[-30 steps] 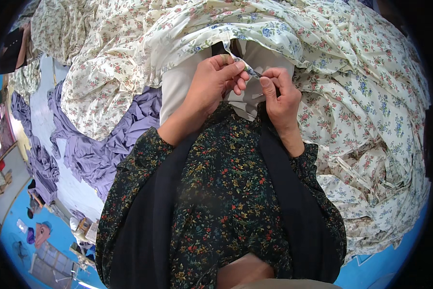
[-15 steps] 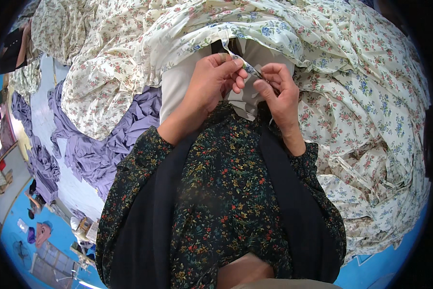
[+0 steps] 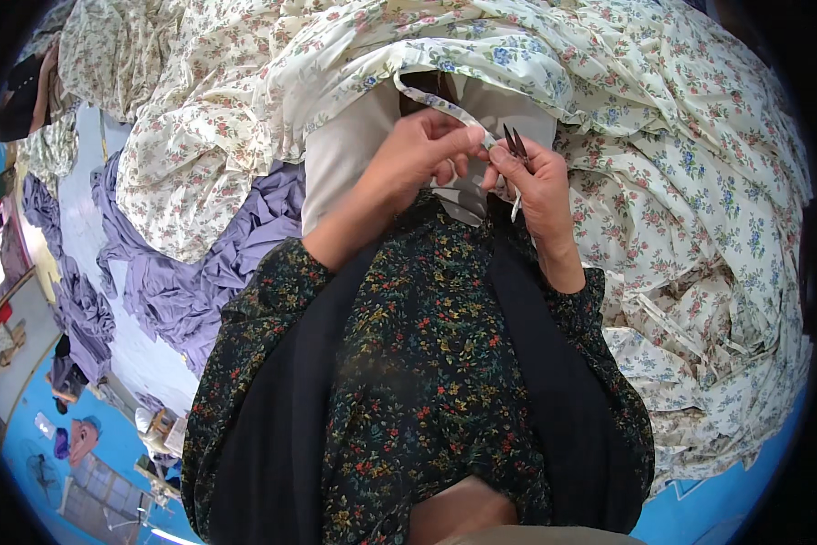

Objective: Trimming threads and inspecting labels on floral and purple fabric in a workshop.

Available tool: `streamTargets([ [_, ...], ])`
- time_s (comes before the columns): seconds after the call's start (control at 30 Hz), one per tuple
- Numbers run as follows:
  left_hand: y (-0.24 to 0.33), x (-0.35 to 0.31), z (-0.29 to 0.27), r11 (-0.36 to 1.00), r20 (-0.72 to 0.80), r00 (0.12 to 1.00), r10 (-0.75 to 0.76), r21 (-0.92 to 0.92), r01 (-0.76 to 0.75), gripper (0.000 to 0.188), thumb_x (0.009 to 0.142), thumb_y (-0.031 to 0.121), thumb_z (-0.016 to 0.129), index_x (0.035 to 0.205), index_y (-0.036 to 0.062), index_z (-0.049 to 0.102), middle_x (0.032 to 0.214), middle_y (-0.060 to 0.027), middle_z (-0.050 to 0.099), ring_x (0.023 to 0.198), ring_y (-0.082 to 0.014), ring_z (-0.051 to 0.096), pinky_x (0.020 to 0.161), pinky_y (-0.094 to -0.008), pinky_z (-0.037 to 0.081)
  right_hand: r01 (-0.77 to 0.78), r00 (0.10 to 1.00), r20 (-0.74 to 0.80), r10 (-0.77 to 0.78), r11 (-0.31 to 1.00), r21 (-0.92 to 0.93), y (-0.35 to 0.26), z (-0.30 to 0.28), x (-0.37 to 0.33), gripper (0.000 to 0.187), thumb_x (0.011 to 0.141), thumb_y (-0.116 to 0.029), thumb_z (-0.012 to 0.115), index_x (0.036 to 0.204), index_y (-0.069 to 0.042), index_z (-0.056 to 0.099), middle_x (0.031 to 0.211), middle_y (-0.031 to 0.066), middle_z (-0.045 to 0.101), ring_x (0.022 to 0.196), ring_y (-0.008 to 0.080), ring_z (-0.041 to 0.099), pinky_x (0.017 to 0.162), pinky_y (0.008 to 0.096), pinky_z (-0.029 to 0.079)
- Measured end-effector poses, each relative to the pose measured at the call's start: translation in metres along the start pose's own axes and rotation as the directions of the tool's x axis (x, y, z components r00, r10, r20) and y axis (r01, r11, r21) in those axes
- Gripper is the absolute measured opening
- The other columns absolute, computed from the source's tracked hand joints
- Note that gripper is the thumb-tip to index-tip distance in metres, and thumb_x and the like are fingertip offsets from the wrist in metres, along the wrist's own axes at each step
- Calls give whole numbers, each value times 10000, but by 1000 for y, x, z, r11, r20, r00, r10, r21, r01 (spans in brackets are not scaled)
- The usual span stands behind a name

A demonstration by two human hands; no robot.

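Note:
A narrow floral fabric tie [image 3: 447,105] runs from the hem of a white floral cloth [image 3: 504,59] toward my hands. My left hand [image 3: 418,159] has its thumb and fingers closed in a pinch on the tie. Close beside it, my right hand [image 3: 540,186] grips the tie's far part between thumb and fingertips. Tucked in that same hand are small dark thread snips [image 3: 515,143], their pointed blades sticking up past the fingers. A pale narrow end hangs below the right fingers. Light trousers show beneath the hands.
Heaped white floral cloth [image 3: 672,182] spreads across the right and far side. Crumpled purple cloth [image 3: 190,282] lies at left on a pale table [image 3: 140,313]. At the far left another person's arm [image 3: 43,86] shows, with more people and a fan [image 3: 43,470] beyond.
The tie has been drawn rightward and now passes to the right hand. The snips' blades have turned upward into view, and the left hand has shifted slightly right.

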State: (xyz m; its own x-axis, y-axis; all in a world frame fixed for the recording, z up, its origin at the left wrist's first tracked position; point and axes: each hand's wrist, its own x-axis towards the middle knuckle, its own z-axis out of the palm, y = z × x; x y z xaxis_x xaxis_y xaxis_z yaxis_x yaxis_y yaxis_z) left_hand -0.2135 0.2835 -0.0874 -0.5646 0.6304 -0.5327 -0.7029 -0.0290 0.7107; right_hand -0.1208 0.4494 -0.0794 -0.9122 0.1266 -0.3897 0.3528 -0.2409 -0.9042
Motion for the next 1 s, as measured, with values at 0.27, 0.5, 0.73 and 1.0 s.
streamTargets([
  [0.27, -5, -2, 7, 999, -24, 999, 26, -39, -27, 163, 873, 158, 693, 954, 26, 640, 730, 2, 621, 558, -51, 521, 476, -187, 362, 42, 999, -25, -46, 989, -139, 1, -4, 3, 175, 940, -156, 601, 954, 11, 652, 730, 21, 647, 682, 62, 577, 646, 199, 430],
  [0.5, -14, 2, 6, 998, -18, 1000, 3, -55, -4, 128, 877, 149, 686, 901, 38, 625, 712, 18, 591, 541, -46, 489, 473, -189, 334, 79, 983, -146, -107, 980, -185, -10, 7, -1, 169, 929, -161, 622, 944, 6, 644, 774, -10, 631, 678, 32, 531, 617, 184, 399],
  [0.73, -14, -1, 8, 991, -10, 997, -76, -113, 75, 121, 898, 149, 662, 915, 38, 617, 740, 0, 621, 571, -71, 557, 505, -188, 408, 68, 986, -154, -56, 995, 72, 5, -11, 5, 156, 937, -144, 622, 984, 3, 607, 844, -50, 576, 711, 17, 477, 621, 175, 374],
  [1.0, -14, 1, 8, 948, 67, 992, -105, -294, 120, 120, 922, 140, 631, 937, 22, 617, 810, -43, 650, 658, -108, 605, 578, -211, 471, 204, 937, -174, -302, 880, -428, 10, -5, -7, 227, 943, -238, 609, 1020, -25, 589, 768, 65, 646, 695, 100, 590, 622, 249, 452],
])
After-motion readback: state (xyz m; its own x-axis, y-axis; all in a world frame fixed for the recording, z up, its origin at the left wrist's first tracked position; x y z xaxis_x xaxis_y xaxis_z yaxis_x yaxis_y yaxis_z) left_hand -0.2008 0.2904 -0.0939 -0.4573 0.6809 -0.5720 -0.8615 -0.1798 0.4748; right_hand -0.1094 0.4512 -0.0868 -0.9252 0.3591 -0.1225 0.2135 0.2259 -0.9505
